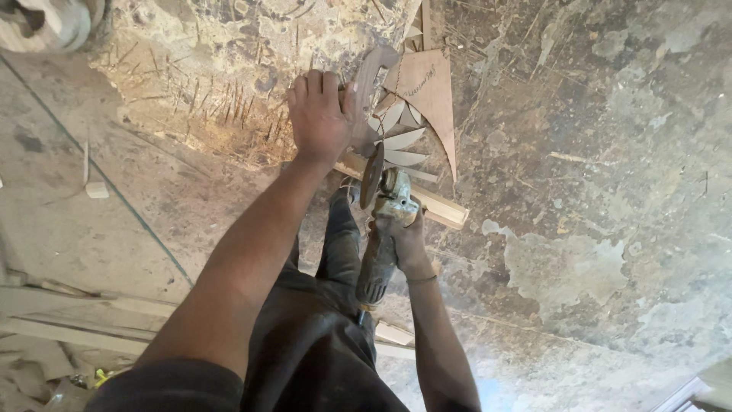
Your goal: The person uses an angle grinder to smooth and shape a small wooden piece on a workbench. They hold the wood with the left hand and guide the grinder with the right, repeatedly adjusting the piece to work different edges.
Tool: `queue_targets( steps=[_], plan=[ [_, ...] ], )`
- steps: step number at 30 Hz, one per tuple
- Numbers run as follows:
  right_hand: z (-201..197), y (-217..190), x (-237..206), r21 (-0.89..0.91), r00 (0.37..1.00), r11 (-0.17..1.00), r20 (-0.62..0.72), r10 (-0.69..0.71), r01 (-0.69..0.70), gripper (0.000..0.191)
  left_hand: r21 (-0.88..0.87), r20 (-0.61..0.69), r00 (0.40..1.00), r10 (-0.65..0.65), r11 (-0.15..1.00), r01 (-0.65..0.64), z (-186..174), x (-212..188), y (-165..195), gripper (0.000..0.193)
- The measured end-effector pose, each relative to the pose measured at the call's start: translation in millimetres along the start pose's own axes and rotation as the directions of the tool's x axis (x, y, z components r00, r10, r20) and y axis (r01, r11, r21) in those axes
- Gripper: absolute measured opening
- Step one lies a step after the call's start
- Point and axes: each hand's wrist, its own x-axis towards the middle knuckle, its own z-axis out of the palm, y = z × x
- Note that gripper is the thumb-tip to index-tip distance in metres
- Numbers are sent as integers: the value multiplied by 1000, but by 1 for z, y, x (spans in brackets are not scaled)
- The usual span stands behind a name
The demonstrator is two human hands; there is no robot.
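Observation:
My left hand presses down on a curved, flat wooden piece that lies on the rough floor. My right hand grips an angle grinder, its round disc standing upright just below the curved piece and next to my left hand. A long wooden batten lies under the work, running off to the right. Thin pointed offcuts fan out beside the disc. A triangular brown template sheet lies above them.
My dark-trousered leg reaches toward the batten. Wooden strips and planks lie at the lower left, with a small white block further up. A round object sits at the top left corner. The floor is stained and scratched.

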Motion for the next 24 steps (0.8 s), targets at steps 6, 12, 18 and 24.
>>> queue_targets(
  steps=[6, 12, 18, 24],
  plan=[
    [28, 9, -12, 135, 995, 991, -100, 4, 10, 56, 28, 47, 999, -12, 1000, 10, 5, 0, -1, 30],
    [49, 27, -19, 102, 990, 989, -109, -93, 104, 40, -1, -34, 999, 16, 1000, -16, 5, -2, -1, 27],
    [58, 36, -30, 186, 987, 981, -156, -34, 64, 48, 24, -66, 997, 27, 999, -26, 8, 0, 1, 27],
    [34, 35, -36, 201, 963, 980, -264, 54, 0, 46, 5, -36, 999, 11, 1000, -11, -2, -6, 3, 20]
  ],
)
